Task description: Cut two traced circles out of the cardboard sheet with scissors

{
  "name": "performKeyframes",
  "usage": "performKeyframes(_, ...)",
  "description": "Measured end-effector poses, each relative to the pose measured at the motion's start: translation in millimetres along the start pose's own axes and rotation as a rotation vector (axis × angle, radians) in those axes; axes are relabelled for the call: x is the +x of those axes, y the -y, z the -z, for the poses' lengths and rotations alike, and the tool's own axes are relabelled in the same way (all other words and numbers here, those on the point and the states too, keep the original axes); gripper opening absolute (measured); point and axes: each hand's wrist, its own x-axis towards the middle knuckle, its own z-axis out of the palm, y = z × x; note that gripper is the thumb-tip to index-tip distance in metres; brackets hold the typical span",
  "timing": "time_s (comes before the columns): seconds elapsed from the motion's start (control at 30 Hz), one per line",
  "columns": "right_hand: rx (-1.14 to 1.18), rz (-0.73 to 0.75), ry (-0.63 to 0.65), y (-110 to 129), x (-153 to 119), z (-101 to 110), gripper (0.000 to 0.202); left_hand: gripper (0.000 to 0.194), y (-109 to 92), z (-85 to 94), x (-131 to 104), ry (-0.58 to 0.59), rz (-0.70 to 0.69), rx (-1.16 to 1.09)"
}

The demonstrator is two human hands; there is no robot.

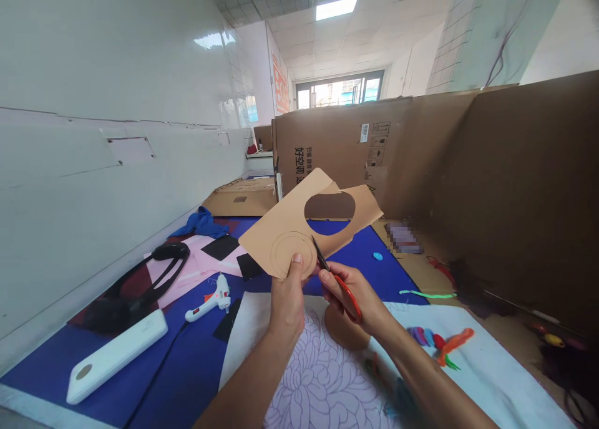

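Note:
My left hand grips a sheet of brown cardboard by its lower edge, thumb on top. Two drawn rings, one inside the other, show on the sheet beside the thumb, and a large round hole is cut through its right part. In my right hand are scissors with red handles and dark blades. The blades point up and left, at the cardboard next to the drawn rings. Below my right hand lies a round brown piece, partly hidden by the hand, on white cloth printed with flower outlines.
On the blue table to the left are a white glue gun, a long white device, black straps, pink sheets and blue cloth. Coloured fuzzy pieces lie at right. Tall cardboard walls stand behind and right.

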Motion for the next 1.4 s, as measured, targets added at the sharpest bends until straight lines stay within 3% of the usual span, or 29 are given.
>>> performKeyframes(1.4, 0.013, 0.023, 0.010, -2.0, 2.7, 6.7, 0.047, 0.064, -4.6, 3.7, 8.3, 0.048, 0.024, 0.045)
